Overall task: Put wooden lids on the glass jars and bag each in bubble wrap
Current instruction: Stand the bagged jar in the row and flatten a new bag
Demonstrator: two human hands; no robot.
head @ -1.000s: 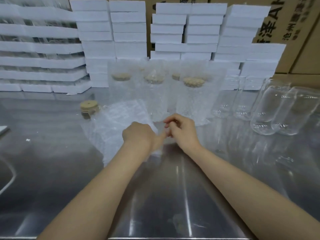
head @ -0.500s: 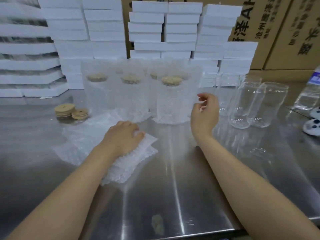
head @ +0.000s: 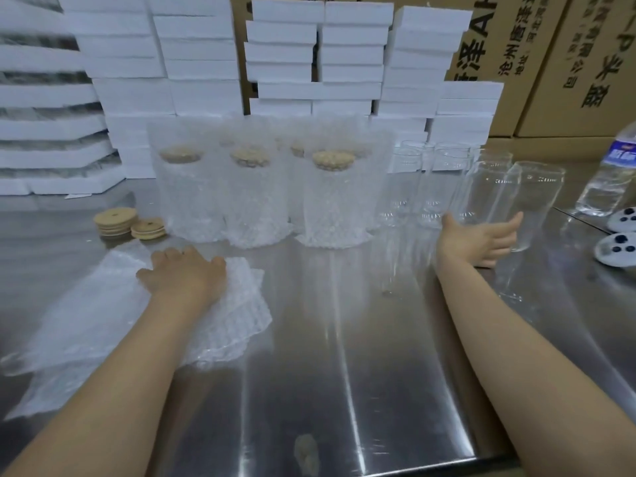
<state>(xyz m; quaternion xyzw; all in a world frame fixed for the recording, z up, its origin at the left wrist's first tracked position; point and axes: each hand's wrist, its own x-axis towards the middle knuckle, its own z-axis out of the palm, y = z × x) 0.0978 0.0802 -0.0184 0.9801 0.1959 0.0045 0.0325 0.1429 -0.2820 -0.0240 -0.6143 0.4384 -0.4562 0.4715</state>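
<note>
clear, lidless glass jar point(head: 523, 208)

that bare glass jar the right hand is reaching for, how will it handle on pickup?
Likely tippy: the glass jar is tall and narrow, already leaning on its neighbour. Probably slick: smooth clear walls, steel table underneath. Fragile too, so a bump could knock other jars. The right hand is open and the left hand presses bubble wrap.

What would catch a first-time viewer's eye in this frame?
Probably the cluster of bubble-wrapped glass jars with wooden lids, mid-table before stacked white foam boxes. Next, the open right hand reaching at the bare clear glass jars on the right, while the left hand presses flat bubble-wrap bags.
</note>
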